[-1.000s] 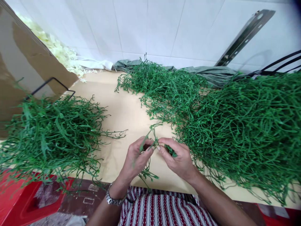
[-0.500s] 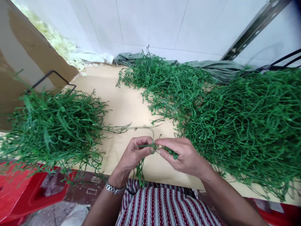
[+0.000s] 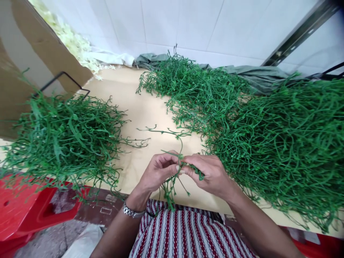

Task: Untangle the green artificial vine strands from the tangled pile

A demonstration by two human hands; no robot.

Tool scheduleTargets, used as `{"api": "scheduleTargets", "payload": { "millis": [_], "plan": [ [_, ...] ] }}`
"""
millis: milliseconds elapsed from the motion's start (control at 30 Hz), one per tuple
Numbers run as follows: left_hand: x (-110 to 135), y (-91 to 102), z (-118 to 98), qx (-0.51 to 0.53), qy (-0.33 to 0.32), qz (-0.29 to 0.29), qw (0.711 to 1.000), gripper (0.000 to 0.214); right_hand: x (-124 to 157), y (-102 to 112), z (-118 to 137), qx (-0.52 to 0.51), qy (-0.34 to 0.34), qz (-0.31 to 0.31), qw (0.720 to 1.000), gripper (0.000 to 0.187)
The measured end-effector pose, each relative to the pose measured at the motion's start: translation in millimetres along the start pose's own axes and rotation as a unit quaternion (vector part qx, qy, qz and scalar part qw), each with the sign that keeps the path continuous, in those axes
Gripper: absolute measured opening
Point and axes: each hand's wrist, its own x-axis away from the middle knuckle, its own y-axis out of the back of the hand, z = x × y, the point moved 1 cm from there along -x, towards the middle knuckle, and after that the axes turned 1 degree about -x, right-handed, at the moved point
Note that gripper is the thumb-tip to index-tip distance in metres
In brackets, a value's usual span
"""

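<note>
My left hand [image 3: 157,172] and my right hand [image 3: 211,173] meet over the near edge of a beige board [image 3: 139,111], both pinched on a thin green plastic stem [image 3: 176,168]. Its branches stick up and away toward the left, and more of it hangs down between my wrists. Small green pieces lie tucked in my right palm. A big heap of green stems [image 3: 282,143] lies just right of my right hand. A second heap [image 3: 61,136] lies to the left of my left hand. A metal watch [image 3: 131,212] is on my left wrist.
A red plastic stool [image 3: 24,215] stands at the lower left. Brown cardboard [image 3: 24,61] leans at the far left with pale shreds [image 3: 75,44] behind it. A grey-green cloth [image 3: 255,77] and a metal bar [image 3: 298,32] lie against the white tiled wall.
The stem has turned in my fingers; its long branch now points up and left over the board. My hands have stayed together, shifting slightly up and right in view.
</note>
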Motion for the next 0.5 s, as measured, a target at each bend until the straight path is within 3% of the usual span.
{"api": "scheduleTargets", "payload": {
  "millis": [267, 433, 500],
  "plan": [
    [2.9, -0.3, -4.3, -0.068, -0.052, -0.001, 0.996, 0.013, -3.7, 0.8, -1.6, -0.017, -0.022, 0.02, 0.999, 0.008],
    [4.3, 0.8, -14.3, -0.175, -0.084, 0.065, 0.979, 0.017, -2.7, 2.1, -2.0, -0.05, -0.052, 0.069, 0.995, 0.014],
    [5.3, -1.2, -15.6, -0.199, -0.093, 0.057, 0.974, 0.02, -2.6, 3.1, -2.5, -0.076, -0.087, 0.086, 0.99, 0.015]
  ]
}}
